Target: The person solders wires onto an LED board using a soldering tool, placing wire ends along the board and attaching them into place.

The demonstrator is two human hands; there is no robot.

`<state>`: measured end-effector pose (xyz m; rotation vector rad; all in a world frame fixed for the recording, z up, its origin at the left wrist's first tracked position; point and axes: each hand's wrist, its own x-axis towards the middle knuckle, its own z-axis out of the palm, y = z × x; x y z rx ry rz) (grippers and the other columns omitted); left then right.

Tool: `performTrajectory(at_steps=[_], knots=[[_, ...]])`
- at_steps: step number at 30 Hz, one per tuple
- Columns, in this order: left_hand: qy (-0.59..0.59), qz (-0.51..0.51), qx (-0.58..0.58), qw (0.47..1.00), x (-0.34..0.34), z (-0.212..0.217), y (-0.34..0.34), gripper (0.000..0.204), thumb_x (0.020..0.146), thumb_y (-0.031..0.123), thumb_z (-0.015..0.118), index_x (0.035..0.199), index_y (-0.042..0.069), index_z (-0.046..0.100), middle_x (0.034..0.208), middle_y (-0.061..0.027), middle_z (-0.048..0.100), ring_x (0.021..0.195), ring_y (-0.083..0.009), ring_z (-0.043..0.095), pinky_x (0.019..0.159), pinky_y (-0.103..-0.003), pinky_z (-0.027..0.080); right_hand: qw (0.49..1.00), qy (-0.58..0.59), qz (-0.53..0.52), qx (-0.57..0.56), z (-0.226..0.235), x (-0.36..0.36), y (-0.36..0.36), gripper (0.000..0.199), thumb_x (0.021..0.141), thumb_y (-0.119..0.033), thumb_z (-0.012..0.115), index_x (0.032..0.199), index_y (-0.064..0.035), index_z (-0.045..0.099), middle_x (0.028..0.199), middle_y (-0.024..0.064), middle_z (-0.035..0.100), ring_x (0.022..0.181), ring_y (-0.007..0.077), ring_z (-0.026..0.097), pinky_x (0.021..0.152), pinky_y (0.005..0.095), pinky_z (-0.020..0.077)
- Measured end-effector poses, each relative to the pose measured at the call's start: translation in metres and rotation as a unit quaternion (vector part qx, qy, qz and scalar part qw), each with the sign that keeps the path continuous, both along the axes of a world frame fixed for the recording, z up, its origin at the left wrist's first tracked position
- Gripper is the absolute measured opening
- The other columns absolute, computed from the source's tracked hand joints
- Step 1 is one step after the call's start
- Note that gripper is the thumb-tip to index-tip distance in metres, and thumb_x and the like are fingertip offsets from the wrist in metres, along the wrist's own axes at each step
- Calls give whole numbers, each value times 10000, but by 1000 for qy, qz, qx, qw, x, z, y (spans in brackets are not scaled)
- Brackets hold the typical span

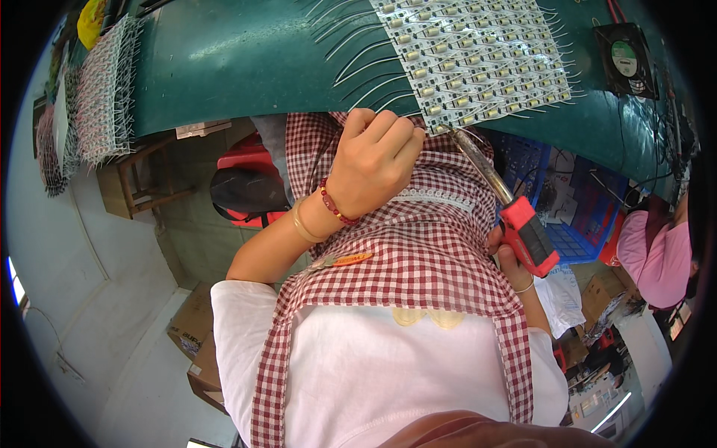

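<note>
Left hand (377, 153), fingers (408, 143) curled — right hand (511, 266) gripping

Dk-green tabletop (231, 67), w/ sq. black fan (614, 71) w/ round green label at far R. Beyond its edge, R: blue plastic basket (573, 250), white plastic bag (560, 305), person in pink top (648, 257). L: red plastic seat (246, 154) w/ something black on it, brown wooden stool (119, 196), brown cardboard boxes (193, 321) nr pale wall (104, 239).

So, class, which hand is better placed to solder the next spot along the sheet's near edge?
Probably the right hand: it holds the soldering iron, tip at the near edge of the LED sheet. The left hand is curled beside that edge.
</note>
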<state>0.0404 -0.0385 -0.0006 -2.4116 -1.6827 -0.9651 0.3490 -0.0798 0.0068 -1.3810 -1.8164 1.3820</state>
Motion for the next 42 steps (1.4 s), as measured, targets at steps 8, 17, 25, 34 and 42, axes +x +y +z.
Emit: performTrajectory(at_steps=[8,17,25,34,42], knots=[[10,10,-17,1000,-2,3,-3,183,655,36,698,830,73,662,701,6,471,674,-159,505,667,-320,349,1000,5,14,-4,2,-2,5,303,846,-344,628,747,-58,642,680,33,623,624,215,594,573,329,457],[-9,76,-106,991,-39,31,-30,232,684,-17,678,890,88,674,722,-14,514,694,-197,518,670,-328,357,981,183,20,-54,-2,-18,37,598,892,-447,607,1281,-28,429,668,41,513,546,126,473,550,281,421],[-81,180,-84,977,-108,43,47,56,760,48,677,796,47,634,781,-73,593,738,-250,568,658,-358,448,928,370,-32,-35,10,-65,102,457,943,-328,533,1216,16,407,694,79,521,489,121,471,471,273,432],[101,253,-43,961,-149,-19,248,205,726,280,740,794,104,661,914,-31,586,957,-236,544,789,-416,405,873,477,-77,-61,32,-95,128,441,969,-341,443,1236,7,408,706,74,514,465,109,433,454,262,420],[115,352,-78,925,-219,0,232,377,694,282,780,992,130,607,1018,-41,551,1028,-261,522,795,-445,415,864,486,-105,-73,34,-98,158,428,969,-330,453,1228,9,423,687,64,515,448,93,439,432,243,421]])
